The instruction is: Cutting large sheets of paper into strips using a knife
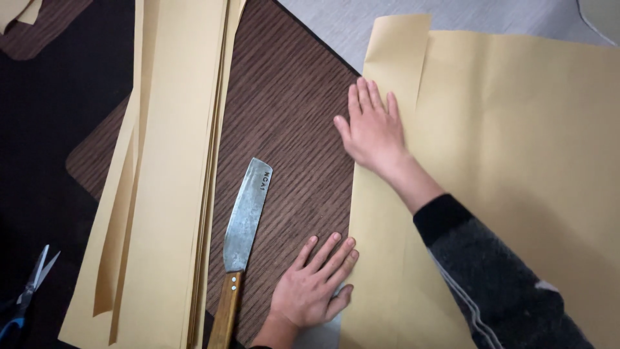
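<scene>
tan paper sheet (pixel 516 161): large, smooth, left edge folded over | right hand (pixel 371 129): fingers flat on fold, grasping nothing | left hand (pixel 313 284): flat at fold's edge | knife (pixel 242 239) beside, on table (pixel 290 110)

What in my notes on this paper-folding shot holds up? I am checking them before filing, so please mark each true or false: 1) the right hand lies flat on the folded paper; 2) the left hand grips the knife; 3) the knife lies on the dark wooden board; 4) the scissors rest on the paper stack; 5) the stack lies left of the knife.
1) True: the right hand presses flat on the folded paper.
2) False: the left hand lies open at the paper's edge, apart from the knife.
3) True: it lies on the board.
4) False: the scissors lie on a dark surface, left of the stack.
5) True.
</scene>
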